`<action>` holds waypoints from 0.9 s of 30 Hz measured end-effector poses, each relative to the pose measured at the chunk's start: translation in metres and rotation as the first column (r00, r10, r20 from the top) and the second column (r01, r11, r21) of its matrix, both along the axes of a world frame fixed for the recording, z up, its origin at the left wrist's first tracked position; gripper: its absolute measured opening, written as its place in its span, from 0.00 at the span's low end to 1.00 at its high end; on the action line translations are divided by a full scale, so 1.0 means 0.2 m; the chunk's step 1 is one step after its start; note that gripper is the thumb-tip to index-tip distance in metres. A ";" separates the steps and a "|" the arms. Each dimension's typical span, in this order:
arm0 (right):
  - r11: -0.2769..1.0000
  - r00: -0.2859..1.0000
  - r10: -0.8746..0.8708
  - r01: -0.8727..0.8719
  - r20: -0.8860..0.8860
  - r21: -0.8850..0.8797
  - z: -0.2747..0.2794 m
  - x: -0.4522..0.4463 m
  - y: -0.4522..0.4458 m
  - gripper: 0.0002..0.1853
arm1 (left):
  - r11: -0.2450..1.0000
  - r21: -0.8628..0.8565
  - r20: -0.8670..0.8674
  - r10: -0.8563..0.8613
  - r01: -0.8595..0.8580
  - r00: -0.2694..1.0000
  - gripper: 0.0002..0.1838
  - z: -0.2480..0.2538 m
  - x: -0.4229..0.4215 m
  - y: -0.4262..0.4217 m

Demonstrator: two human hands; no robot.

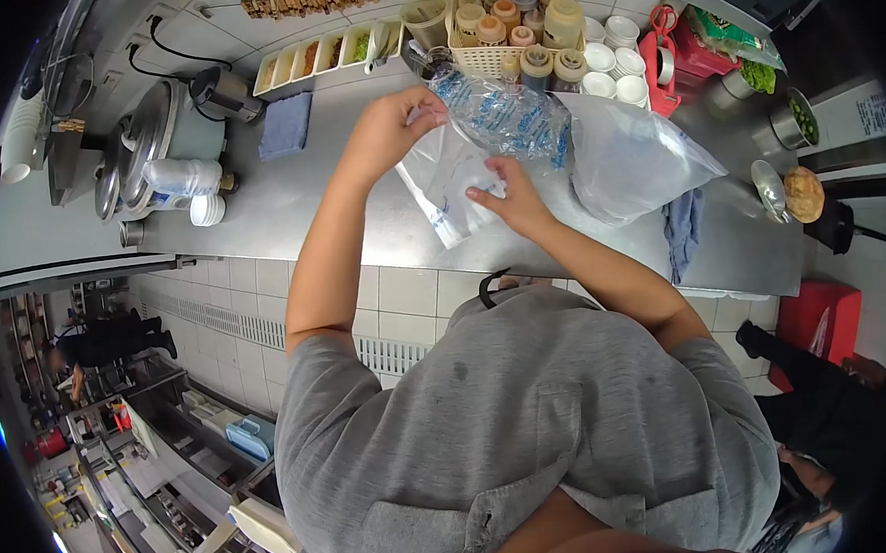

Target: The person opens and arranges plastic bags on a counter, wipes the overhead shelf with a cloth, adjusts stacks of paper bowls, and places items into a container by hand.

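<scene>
A clear-and-white plastic bag (pixel 444 191) lies loosely in front of me over the steel counter's near part. My left hand (pixel 400 129) is closed at the bag's upper end, thumb and fingers pinched together on the film. My right hand (pixel 517 202) is over the bag's right side, its thumb and index finger apart against the plastic; whether it grips any film is hard to see. Just beyond my hands sits a crumpled clear bag with blue print (pixel 515 113). To the right of my right hand stands a puffed translucent plastic bag (pixel 632 156).
Behind are sauce bottles in a cream basket (pixel 467 58), topping trays (pixel 316 58) and stacked white cups (pixel 600 58). A blue cloth (pixel 285 125) and a rice cooker (pixel 170 131) are left. Red scissors (pixel 662 25), a ladle (pixel 767 184) and a blue rag (pixel 683 229) are right.
</scene>
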State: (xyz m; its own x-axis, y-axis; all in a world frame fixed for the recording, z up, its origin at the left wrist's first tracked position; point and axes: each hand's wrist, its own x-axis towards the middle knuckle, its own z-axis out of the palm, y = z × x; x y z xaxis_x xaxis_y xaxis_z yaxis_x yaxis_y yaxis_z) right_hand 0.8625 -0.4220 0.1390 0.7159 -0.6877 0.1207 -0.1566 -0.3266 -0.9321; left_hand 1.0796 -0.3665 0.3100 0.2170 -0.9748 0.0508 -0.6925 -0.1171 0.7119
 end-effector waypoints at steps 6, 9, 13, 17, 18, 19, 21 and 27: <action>0.941 0.987 0.068 -0.113 0.149 0.318 0.33 -0.12 -0.20 0.12 | 0.998 -0.038 -0.126 0.035 -0.040 0.991 0.10 0.29 0.03 0.08; 0.912 0.987 0.133 -0.158 0.092 0.378 0.47 -0.21 -0.27 0.08 | 0.997 0.071 -0.217 0.056 -0.041 0.975 0.11 0.39 0.09 0.12; 0.849 0.965 0.196 -0.256 0.174 0.463 0.62 -0.32 -0.31 0.07 | 0.989 0.143 -0.306 0.014 0.032 0.952 0.10 0.43 0.12 0.13; 0.682 0.923 0.053 -0.312 0.381 0.661 0.60 -0.37 -0.32 0.23 | 0.993 -0.097 -0.378 -0.102 0.070 0.920 0.10 0.44 0.01 0.09; 0.381 0.890 -0.142 -0.354 0.432 0.854 0.60 -0.38 -0.30 0.33 | 0.981 -0.192 -0.372 -0.077 0.004 0.925 0.11 0.46 -0.05 0.08; 0.379 0.891 -0.148 -0.349 0.429 0.857 0.49 -0.40 -0.28 0.33 | 0.982 -0.188 -0.375 -0.079 0.007 0.923 0.11 0.47 -0.10 0.07; 0.352 0.760 0.019 -0.613 0.650 0.707 0.19 -0.43 -0.26 0.46 | 0.944 -0.279 -0.387 0.058 -0.177 0.920 0.13 0.52 -0.16 0.04; 0.430 0.612 0.107 -0.739 0.783 0.519 0.26 -0.42 0.01 0.38 | 0.674 -0.498 -0.458 0.330 -0.546 0.825 0.12 0.43 0.07 -0.07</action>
